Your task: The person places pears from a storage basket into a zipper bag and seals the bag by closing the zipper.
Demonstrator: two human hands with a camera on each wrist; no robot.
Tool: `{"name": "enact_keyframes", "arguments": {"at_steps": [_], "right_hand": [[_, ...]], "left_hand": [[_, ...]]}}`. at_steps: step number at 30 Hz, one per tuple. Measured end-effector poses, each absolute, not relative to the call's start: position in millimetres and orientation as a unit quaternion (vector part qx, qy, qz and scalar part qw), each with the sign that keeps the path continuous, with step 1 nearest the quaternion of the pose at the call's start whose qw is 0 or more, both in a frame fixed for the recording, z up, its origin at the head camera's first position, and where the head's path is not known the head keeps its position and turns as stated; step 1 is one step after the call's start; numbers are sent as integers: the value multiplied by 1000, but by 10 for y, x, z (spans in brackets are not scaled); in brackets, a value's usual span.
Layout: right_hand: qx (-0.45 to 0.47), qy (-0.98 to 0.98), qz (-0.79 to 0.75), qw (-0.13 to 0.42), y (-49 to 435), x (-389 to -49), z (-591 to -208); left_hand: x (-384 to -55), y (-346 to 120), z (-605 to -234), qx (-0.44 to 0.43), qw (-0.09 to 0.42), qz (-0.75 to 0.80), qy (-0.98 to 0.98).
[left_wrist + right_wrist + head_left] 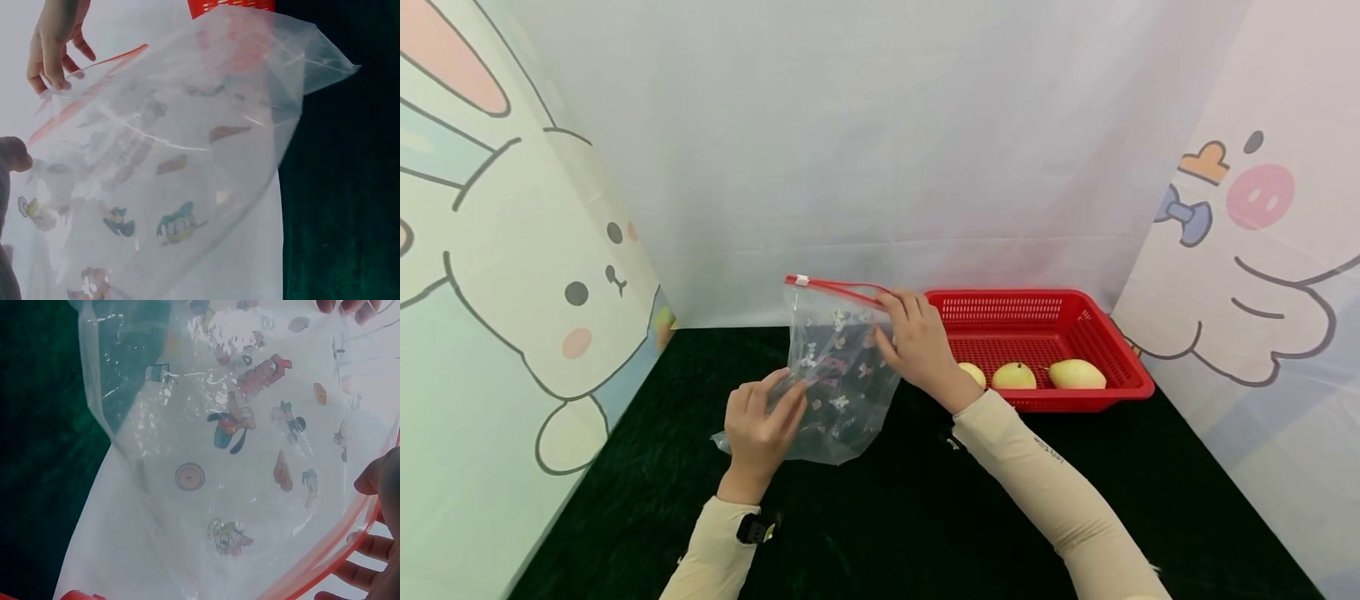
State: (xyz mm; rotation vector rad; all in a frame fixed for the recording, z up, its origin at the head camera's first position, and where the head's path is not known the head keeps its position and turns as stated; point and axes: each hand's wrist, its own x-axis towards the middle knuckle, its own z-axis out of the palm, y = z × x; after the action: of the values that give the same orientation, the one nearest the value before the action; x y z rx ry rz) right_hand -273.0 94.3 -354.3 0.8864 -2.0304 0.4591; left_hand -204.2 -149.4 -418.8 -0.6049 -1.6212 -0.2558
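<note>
While the right hand (919, 340) pinched the top edge of a cartoon-print zip bag (842, 379) left of the red plastic basket (992, 312), the left hand (760, 429) pinched its side between thumb and fingers; pears (1077, 374) lay inside the basket.

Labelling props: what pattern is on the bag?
Scattered cartoon prints on the clear bag, best seen in the right wrist view.

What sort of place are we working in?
Likely a small staged booth: white backdrop behind, cartoon rabbit panel on the left, dark green cloth below.
</note>
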Motion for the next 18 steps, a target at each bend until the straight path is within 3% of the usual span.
{"name": "enact_keyframes", "arguments": {"at_steps": [8, 18], "right_hand": [[357, -794, 180, 457, 880, -2728, -3545], [354, -781, 114, 502, 868, -2732, -3490]], "left_hand": [[-2033, -1438, -4222, -268, 651, -137, -697], [-1971, -1442, -4266, -269, 601, -207, -723]]}}
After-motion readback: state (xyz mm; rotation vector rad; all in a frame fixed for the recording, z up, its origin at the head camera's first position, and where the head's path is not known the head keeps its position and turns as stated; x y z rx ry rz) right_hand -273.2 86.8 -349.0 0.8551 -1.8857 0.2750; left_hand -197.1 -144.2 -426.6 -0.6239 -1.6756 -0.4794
